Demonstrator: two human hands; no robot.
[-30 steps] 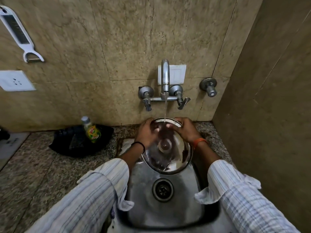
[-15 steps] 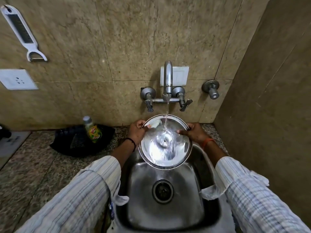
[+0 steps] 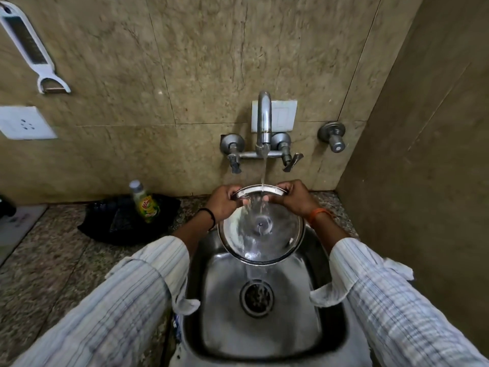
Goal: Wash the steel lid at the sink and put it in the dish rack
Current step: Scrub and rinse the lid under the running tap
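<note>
The fingers of the left hand point(image 3: 222, 201) curl over the far rim of the steel lid point(image 3: 260, 229) on its left side, closed around the edge. The fingers of the right hand point(image 3: 293, 197) grip the same far rim on its right side, thumb underneath toward the viewer. Between the 2 hands the rim shows as a bright curved band.

The lid is tilted, its far edge raised and its near edge dropped toward the sink point(image 3: 328, 327), so its round face looks up at the camera. It hangs over the back half of the basin, clear of the bottom. A thin stream from the tap point(image 3: 264, 120) lands near the far rim and runs down across the face, past the small centre fitting, then spills off the low edge toward the drain point(image 3: 256, 298).

A black band sits on the left wrist and an orange one on the right; both striped sleeves are pushed up.

On the stone counter point(image 3: 53, 260) to the left, a soap bottle point(image 3: 144, 202) stands on a black tray point(image 3: 116, 221). A white peeler point(image 3: 29, 46) hangs on the wall above a socket point(image 3: 25, 123).
</note>
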